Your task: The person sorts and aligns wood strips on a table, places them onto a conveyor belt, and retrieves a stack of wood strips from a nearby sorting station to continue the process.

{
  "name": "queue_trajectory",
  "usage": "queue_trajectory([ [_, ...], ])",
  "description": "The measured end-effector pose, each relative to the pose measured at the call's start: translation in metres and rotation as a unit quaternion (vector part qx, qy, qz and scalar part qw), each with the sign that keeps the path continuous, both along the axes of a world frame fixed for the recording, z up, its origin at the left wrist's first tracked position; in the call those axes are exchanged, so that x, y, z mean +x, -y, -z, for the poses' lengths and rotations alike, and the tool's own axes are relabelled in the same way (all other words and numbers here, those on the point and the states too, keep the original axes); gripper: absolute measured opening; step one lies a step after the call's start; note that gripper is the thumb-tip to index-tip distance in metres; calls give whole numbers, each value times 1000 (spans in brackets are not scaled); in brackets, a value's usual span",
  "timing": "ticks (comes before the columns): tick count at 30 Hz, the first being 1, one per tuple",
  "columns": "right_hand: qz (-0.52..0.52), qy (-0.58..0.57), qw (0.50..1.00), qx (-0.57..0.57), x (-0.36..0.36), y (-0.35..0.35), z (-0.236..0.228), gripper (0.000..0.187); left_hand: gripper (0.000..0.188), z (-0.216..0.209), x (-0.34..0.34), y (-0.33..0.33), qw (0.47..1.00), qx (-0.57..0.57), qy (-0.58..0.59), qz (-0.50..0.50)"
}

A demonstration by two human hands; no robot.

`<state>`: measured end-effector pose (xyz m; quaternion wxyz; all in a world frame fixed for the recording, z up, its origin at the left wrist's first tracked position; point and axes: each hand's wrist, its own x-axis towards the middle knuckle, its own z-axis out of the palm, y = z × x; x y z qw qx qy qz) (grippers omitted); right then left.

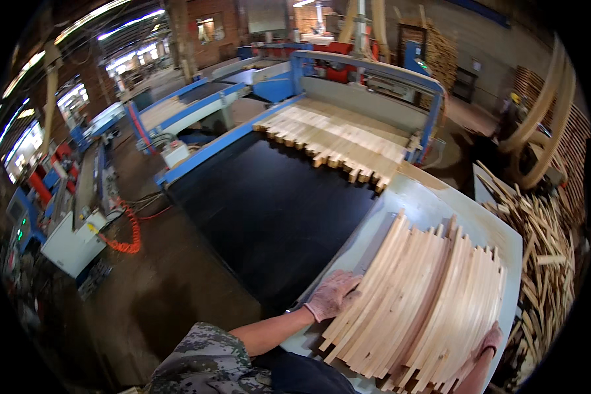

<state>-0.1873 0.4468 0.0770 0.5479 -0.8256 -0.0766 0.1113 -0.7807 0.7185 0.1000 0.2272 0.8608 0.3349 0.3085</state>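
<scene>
A batch of long, pale wooden strips [400, 289] lies side by side on the light grey side table [420, 197]. At its left edge is my left hand [333, 295], in a pinkish knit glove, fingers stretched out against the outermost strip. My right hand [491, 339], gloved too, rests along the batch's right edge near its close end; its fingers are mostly hidden. The strips' ends are uneven, and one darker strip stands out mid-batch. Beyond, a wide row of wooden pieces [341, 134] lies on the black conveyor belt [269, 210], in front of a blue machine frame [374, 65].
Scrap strips [538, 262] are heaped right of the side table. Thick beige hoses [548, 111] hang at the far right. A blue rail [210, 148] borders the belt's left side. Further left stand a white machine box [75, 243] and a coiled orange air hose [128, 236].
</scene>
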Motion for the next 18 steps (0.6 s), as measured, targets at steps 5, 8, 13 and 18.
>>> queue_trajectory([
  [5,-28,10,998,60,-64,-15,-20,44,48,-11,2,2,999,-32,21,-1],
  [8,-66,16,995,69,-119,-41,-46,45,51,-14,1,3,999,-28,27,-3],
  [13,-163,10,984,67,-181,-100,-66,45,55,-6,6,1,998,-56,30,-13],
  [18,-236,9,970,53,-221,-140,-78,45,56,-15,3,5,997,-71,19,-6],
])
